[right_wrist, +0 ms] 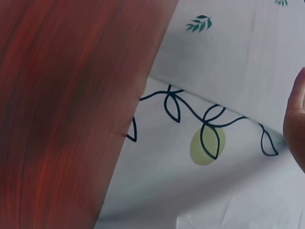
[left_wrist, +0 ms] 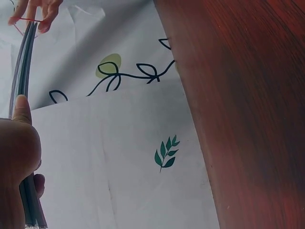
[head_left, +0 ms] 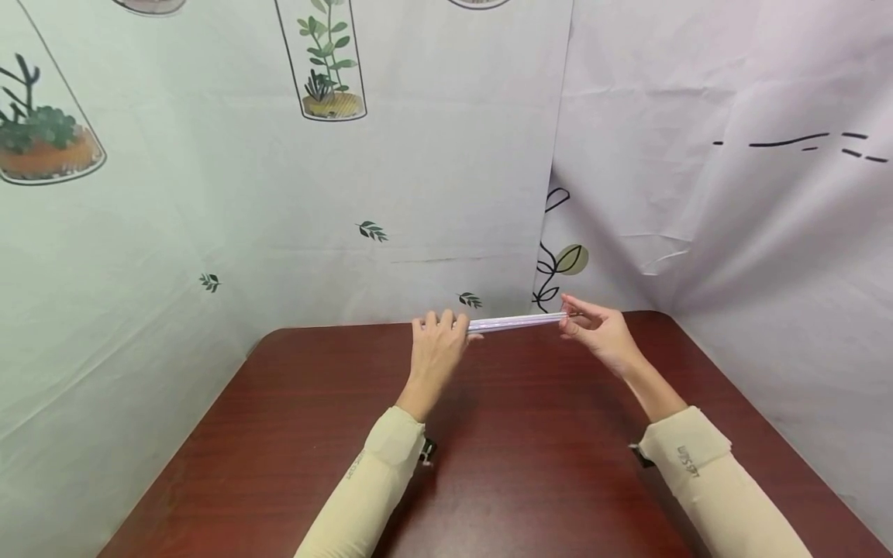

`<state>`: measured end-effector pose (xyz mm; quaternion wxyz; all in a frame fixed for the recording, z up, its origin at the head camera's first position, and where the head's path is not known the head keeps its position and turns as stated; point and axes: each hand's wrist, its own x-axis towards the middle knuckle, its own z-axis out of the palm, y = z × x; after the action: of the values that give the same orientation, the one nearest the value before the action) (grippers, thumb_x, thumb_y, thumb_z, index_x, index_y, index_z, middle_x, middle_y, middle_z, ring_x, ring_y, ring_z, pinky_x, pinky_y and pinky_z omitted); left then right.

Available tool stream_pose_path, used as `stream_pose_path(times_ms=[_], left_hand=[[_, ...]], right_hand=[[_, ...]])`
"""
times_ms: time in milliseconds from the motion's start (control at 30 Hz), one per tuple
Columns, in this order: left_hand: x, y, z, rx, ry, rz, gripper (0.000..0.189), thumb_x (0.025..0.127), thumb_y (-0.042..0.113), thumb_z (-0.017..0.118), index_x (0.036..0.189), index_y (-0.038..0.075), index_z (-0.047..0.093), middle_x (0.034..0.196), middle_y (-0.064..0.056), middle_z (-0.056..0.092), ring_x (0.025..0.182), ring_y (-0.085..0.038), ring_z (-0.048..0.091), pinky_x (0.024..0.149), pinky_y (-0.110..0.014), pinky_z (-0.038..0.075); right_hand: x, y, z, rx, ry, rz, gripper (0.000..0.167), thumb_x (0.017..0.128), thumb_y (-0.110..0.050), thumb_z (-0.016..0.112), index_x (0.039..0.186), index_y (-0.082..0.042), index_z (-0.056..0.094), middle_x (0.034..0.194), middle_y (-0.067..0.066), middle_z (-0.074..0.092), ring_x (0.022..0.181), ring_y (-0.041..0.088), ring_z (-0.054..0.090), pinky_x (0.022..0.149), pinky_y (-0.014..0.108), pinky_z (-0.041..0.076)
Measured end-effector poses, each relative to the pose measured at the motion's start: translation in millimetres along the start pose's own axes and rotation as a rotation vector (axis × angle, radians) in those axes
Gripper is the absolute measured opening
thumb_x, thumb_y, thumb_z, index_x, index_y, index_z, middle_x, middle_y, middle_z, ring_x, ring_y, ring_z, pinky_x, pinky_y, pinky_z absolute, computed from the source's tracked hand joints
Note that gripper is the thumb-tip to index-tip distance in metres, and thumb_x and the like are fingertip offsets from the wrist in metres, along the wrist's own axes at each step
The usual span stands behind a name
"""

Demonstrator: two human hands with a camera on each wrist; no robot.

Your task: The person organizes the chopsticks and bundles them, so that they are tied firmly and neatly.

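My left hand [head_left: 438,345] grips a bundle of slim pale sticks [head_left: 519,322], fingers wrapped over it, held above the table's far part. In the left wrist view the sticks [left_wrist: 22,76] look grey, with the thumb lying along them and their lower ends showing below the hand. At the bundle's other end, my right hand [head_left: 604,335] holds a thin red rubber band [left_wrist: 29,19] stretched between thumb and fingers, right at the stick tips. The right wrist view catches only an edge of the right hand [right_wrist: 296,129]; sticks and band are out of that frame.
A dark red-brown wooden table [head_left: 544,457] lies under both forearms. White wall cloth [head_left: 446,178] printed with plants and leaves hangs close behind the table's far edge and along both sides.
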<state>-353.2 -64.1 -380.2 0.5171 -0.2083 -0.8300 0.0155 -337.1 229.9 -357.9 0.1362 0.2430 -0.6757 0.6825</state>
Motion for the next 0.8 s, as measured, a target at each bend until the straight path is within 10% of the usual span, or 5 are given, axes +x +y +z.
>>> stream_pose_path(times_ms=[467,800], left_hand=[[2.8,4.6,-6.5,-0.007,0.003,0.059,0.043,0.089,0.056,0.052,0.086,0.014,0.057,0.072,-0.004,0.050,0.066,-0.027,0.050,0.061,-0.040,0.040],[0.0,6.0,-4.0,-0.039,-0.002,0.061,0.042,0.089,0.055,0.048,0.086,0.014,0.056,0.072,-0.006,0.052,0.064,-0.029,0.052,0.059,-0.040,0.039]], right_hand=[[1.8,-24,23,-0.420,-0.095,0.040,0.060,0.081,-0.001,0.078,0.136,0.006,0.055,0.119,0.019,0.060,0.109,0.022,0.056,0.084,0.014,0.044],[-8.7,-44,46,-0.461,0.003,-0.289,0.046,0.066,0.010,0.084,0.110,0.011,0.070,0.113,0.024,0.067,0.102,0.014,0.056,0.085,0.012,0.040]])
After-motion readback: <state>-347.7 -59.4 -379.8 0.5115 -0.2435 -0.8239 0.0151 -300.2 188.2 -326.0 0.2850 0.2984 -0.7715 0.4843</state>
